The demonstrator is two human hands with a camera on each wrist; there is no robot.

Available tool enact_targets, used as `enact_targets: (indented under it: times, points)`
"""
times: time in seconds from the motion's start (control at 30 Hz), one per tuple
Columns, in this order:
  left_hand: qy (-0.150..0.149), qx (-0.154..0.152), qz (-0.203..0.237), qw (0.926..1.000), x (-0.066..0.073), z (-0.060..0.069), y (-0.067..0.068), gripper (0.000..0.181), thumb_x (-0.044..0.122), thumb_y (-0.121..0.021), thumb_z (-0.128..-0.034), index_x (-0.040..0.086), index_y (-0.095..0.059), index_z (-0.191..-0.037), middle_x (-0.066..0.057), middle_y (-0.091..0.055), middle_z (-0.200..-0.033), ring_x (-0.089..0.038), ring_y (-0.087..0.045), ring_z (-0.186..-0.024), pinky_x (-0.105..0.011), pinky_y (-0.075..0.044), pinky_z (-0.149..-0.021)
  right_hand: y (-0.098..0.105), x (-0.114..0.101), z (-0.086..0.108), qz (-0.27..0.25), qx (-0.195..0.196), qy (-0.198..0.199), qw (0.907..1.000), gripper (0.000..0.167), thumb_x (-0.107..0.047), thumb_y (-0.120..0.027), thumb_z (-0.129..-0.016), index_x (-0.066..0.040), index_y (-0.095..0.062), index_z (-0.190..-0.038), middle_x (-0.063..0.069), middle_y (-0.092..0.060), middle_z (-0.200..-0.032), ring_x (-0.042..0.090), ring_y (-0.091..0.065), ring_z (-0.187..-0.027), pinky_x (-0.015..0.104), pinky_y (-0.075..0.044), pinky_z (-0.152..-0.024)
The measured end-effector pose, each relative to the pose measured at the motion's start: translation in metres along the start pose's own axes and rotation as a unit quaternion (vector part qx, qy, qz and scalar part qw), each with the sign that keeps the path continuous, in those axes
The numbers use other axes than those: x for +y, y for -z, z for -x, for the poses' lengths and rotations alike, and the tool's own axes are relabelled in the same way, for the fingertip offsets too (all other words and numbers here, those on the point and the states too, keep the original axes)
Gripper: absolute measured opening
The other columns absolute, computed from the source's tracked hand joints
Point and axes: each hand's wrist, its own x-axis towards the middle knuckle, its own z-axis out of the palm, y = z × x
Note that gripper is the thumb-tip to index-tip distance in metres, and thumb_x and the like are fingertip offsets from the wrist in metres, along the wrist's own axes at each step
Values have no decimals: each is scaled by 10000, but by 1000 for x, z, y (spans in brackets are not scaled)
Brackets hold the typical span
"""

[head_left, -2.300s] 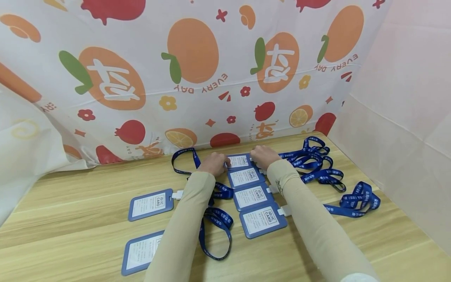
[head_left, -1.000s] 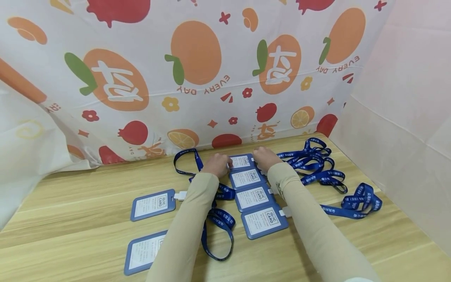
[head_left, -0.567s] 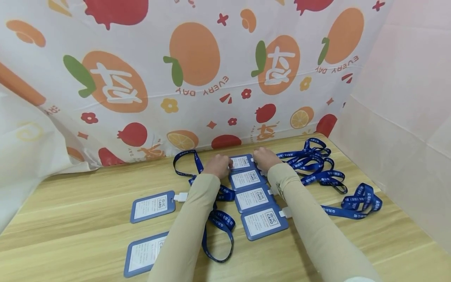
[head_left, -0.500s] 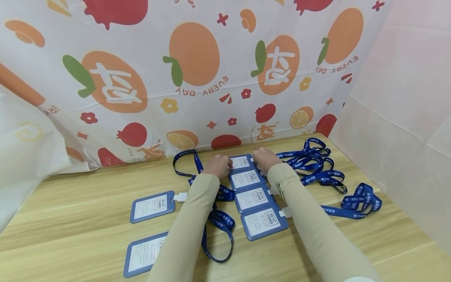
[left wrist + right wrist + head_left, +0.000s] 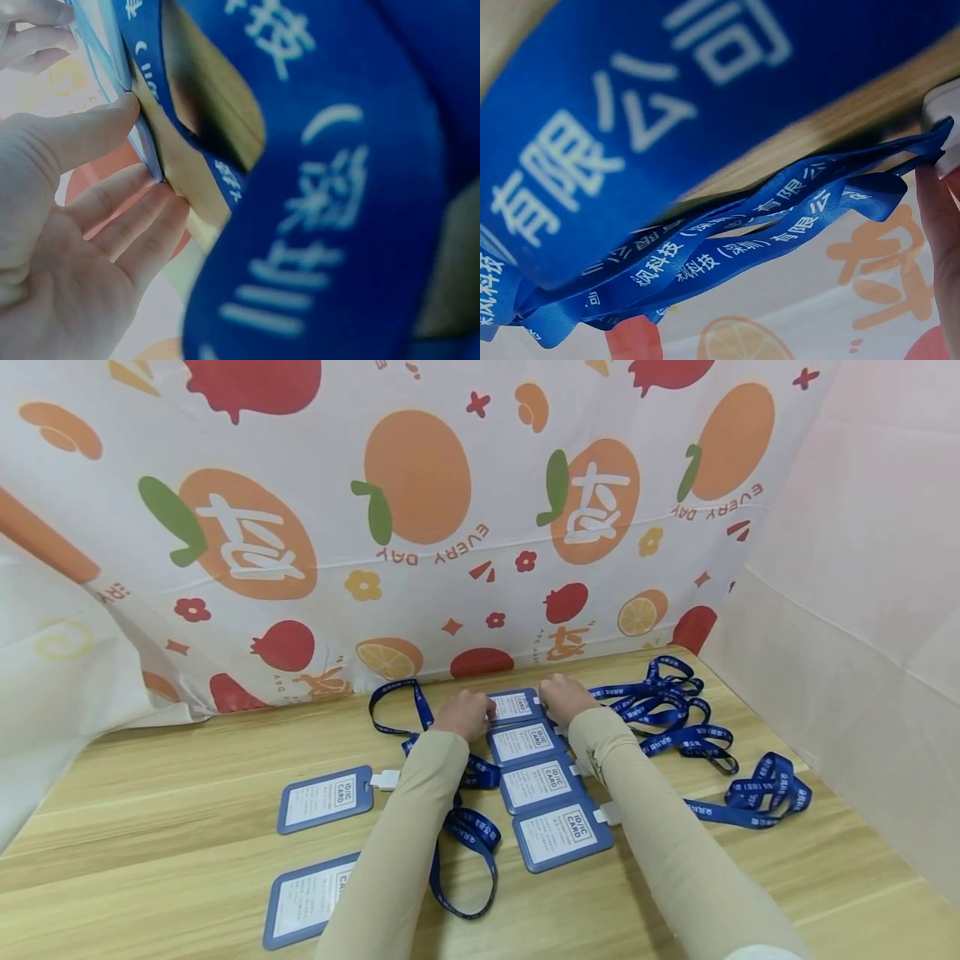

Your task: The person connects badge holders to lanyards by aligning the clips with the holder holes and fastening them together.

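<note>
Four blue-framed ID cards lie in a column, the topmost card (image 5: 515,704) farthest back. At its left end, the left hand (image 5: 465,714) holds the edge; the left wrist view shows the thumb above and fingertips against the card edge (image 5: 142,139). The right hand (image 5: 566,696) is at the card's right end, its fingers curled and partly hidden in the head view. Close to a white clip (image 5: 943,124) is one of its fingers (image 5: 939,232). Below the topmost lie the second card (image 5: 527,742), third card (image 5: 543,782) and lowest card (image 5: 564,833).
Two more cards lie on the left, an upper one (image 5: 325,800) and a lower one (image 5: 307,902) partly behind the left sleeve. Blue lanyards (image 5: 472,827) lie between; others (image 5: 667,702) spread at the right. A fruit-print cloth (image 5: 420,610) hangs behind the wooden table (image 5: 150,860).
The head view has shifted slightly. Compared with the earliest frame, the left hand sits a little farther right at the topmost card. The right hand and the cards look almost unchanged.
</note>
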Motion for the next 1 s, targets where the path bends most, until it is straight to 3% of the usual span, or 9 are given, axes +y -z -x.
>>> enact_targets:
  times: [0.23,0.5,1.0]
  points:
    - [-10,63,-27,10000,1,-2,-3,207,55,-702,-957,91,-770,-1150,-101,-715,-1190,-222,-632,-934,-382,-542,-929,1,-1,0,72,-22,-127,9999,200,-28,-743,-921,-3,-732,-1119,124,-695,-1033,255,-651,-1009,354,-546,-909]
    - [166,195,-114,9996,6,-1,-4,242,70,-676,-978,65,-748,-1208,-115,-714,-1202,-245,-675,-1025,-388,-541,-945,-3,-3,-2,303,65,-19,9995,242,-43,-751,-919,-4,-710,-1154,130,-696,-1048,256,-654,-1018,356,-545,-918]
    - [358,14,-235,9991,11,-2,-3,265,77,-681,-978,83,-736,-1237,-107,-711,-1200,-226,-647,-973,-387,-534,-956,-6,-4,0,335,332,-9,9989,234,-40,-757,-911,20,-712,-1133,156,-701,-1035,278,-673,-1008,367,-557,-900]
